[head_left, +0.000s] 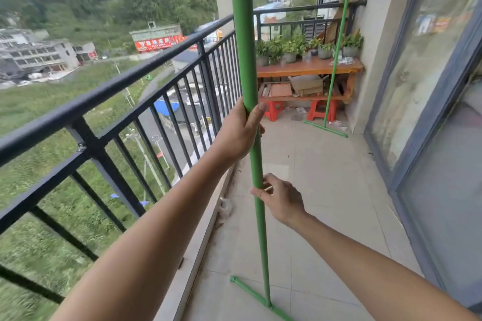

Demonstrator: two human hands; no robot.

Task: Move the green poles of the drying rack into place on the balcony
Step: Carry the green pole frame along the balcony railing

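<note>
fingers [254,117] of the left hand [238,130] wrap around the upright round green plastic pole [247,60]; below them, the right hand [280,198] rests loosely curled fingertips against it.

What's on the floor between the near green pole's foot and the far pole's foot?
In the head view, bare tiled floor runs from the near pole to the far pole; only small litter lies by the far foot.

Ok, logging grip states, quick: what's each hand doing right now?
Left hand: closed around the near green pole.
Right hand: open, fingers resting against the same pole lower down.
</note>
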